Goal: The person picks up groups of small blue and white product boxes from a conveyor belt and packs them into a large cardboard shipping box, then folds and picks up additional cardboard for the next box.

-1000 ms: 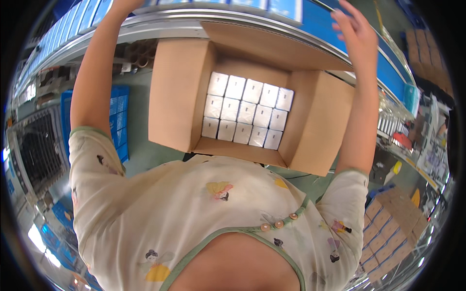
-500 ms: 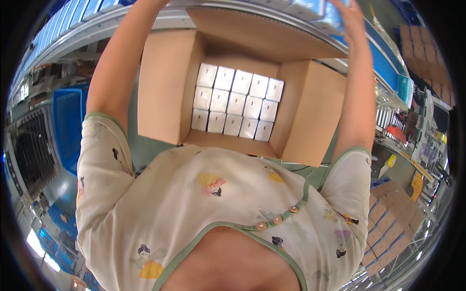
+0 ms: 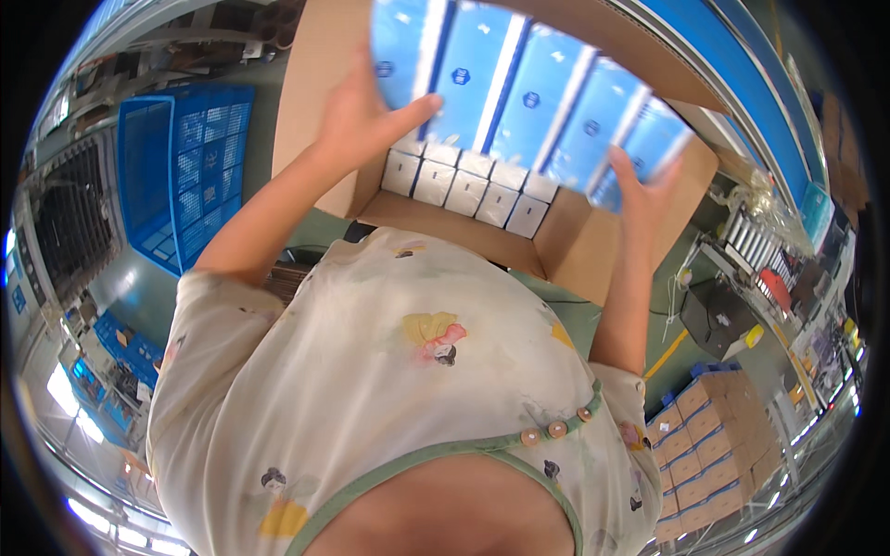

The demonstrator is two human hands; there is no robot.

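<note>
A row of several blue-and-white plastic-wrapped packs (image 3: pixel 528 97) is squeezed between my two hands over an open cardboard carton (image 3: pixel 445 222). My left hand (image 3: pixel 357 116) grips the left end, its thumb lying across the front of the packs. At the lower right end, my right hand (image 3: pixel 646 195) presses in with its thumb on the front; part of its fingers is hidden behind the row. Inside the carton stand white-ended packs (image 3: pixel 465 193) in neat rows, the far ones covered from sight by the held row.
A blue plastic crate (image 3: pixel 209 153) stands to the left. Along the upper right runs a blue conveyor belt (image 3: pixel 774 88) with a metal edge. Stacked closed cartons (image 3: pixel 718 454) sit at the lower right, and a dark box (image 3: pixel 718 317) is above them.
Both hands have come back from the far conveyor side toward me, bringing a row of blue packs over the carton. The view has shifted, showing more of the blue crate.
</note>
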